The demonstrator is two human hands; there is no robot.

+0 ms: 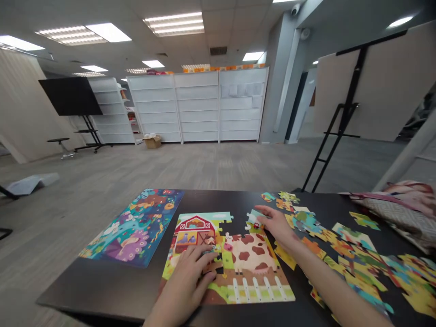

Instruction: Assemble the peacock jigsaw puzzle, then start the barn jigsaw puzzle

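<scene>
A partly assembled farm jigsaw puzzle, with a red barn, a spotted cow and a white fence, lies flat on the dark table. Dark gaps show at its upper right and near its middle. My left hand rests over its left part, fingers apart, hiding some of the picture below the barn. Whether a loose piece lies beneath those fingertips cannot be made out. At the upper right gap, my right hand pinches a puzzle piece with pale blue sky and a small red vehicle, beside the cow's back.
Loose puzzle pieces are scattered and overlapping along the right side. A finished-looking blue puzzle with purple figures lies at the left. A patterned fabric bag sits at the right edge. Beyond the table stands a black easel frame.
</scene>
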